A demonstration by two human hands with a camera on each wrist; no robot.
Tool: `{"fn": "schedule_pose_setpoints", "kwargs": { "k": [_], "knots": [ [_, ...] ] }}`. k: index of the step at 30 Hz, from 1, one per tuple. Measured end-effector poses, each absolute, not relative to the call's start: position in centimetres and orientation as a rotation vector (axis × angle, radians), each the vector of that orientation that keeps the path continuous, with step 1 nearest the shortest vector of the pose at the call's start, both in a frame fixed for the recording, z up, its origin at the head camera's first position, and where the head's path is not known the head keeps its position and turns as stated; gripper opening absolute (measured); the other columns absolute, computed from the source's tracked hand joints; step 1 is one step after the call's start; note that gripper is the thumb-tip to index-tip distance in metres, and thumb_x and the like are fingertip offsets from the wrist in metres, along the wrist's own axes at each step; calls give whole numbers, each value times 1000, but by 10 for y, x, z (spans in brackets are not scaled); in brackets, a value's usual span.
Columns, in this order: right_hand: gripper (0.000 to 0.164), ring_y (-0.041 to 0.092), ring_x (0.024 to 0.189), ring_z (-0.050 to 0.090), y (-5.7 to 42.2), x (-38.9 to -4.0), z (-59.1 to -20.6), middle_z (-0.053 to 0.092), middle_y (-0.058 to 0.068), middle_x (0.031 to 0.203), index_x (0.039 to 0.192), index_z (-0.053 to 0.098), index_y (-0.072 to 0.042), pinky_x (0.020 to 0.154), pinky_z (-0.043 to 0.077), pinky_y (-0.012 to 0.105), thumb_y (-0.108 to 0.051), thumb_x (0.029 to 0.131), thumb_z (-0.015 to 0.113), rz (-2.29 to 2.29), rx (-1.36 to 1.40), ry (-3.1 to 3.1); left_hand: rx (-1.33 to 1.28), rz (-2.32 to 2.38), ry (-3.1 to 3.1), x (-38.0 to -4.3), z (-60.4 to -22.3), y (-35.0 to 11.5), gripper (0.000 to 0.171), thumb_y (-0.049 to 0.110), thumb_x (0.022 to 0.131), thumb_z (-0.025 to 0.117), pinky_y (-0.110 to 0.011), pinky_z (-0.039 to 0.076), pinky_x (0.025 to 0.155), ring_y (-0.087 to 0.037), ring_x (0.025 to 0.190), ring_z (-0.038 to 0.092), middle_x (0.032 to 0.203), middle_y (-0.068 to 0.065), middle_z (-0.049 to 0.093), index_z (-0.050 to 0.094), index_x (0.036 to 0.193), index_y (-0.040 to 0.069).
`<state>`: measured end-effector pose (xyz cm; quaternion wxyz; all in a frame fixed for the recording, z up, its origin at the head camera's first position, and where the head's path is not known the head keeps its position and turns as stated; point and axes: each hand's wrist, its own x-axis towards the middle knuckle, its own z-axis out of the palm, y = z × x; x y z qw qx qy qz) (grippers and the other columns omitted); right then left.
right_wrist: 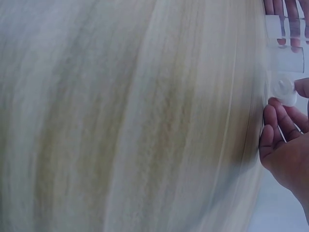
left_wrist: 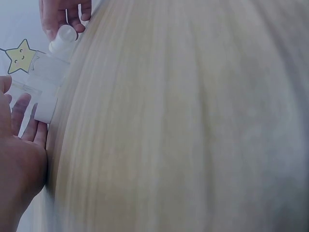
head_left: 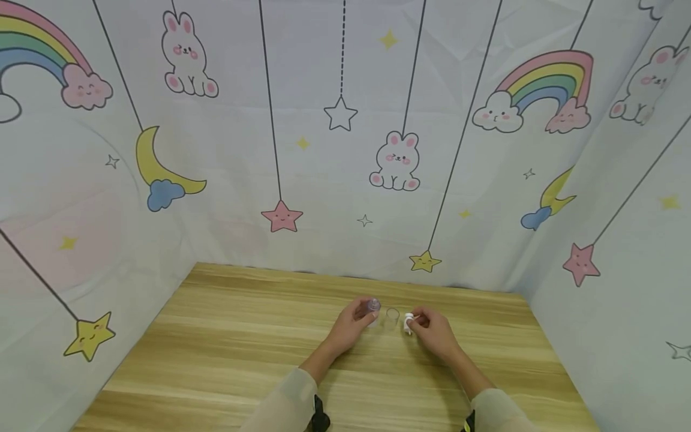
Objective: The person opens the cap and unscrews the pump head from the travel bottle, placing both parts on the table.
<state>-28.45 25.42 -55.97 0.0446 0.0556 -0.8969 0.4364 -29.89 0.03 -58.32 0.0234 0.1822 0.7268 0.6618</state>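
Observation:
My left hand (head_left: 349,326) holds a small see-through bottle (head_left: 373,305) with a purplish tint between thumb and fingers. The white lower end of that bottle (left_wrist: 46,109) shows in the left wrist view, close to the tabletop. Between the two hands a clear cylinder (head_left: 391,318) stands upright on the table, touched by neither. On its other side my right hand (head_left: 433,332) pinches a small white pump-like piece (head_left: 408,323) with a thin tip pointing down. In the right wrist view this white piece (right_wrist: 284,90) sits between thumb and fingertips, beside the cylinder (right_wrist: 290,59).
A wood-grain tabletop (head_left: 227,360) lies under both hands. White cloth (head_left: 324,174) printed with rabbits, stars and rainbows hangs behind the table and along both sides. Black straps (head_left: 320,415) sit at the sleeve cuffs.

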Motion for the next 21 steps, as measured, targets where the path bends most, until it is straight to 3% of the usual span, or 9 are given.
{"fn": "schedule_pose_setpoints", "kwargs": {
  "k": [21],
  "knots": [
    [16, 13, 81, 61, 255, -284, -560, 67, 1, 88, 107, 72, -3, 72, 52, 26, -15, 97, 76, 1277, 184, -2803, 567, 2023, 2250, -299, -584, -1, 41, 26, 109, 64, -47, 46, 117, -30, 137, 58, 140, -11, 65, 58, 145, 8]
  ]
}}
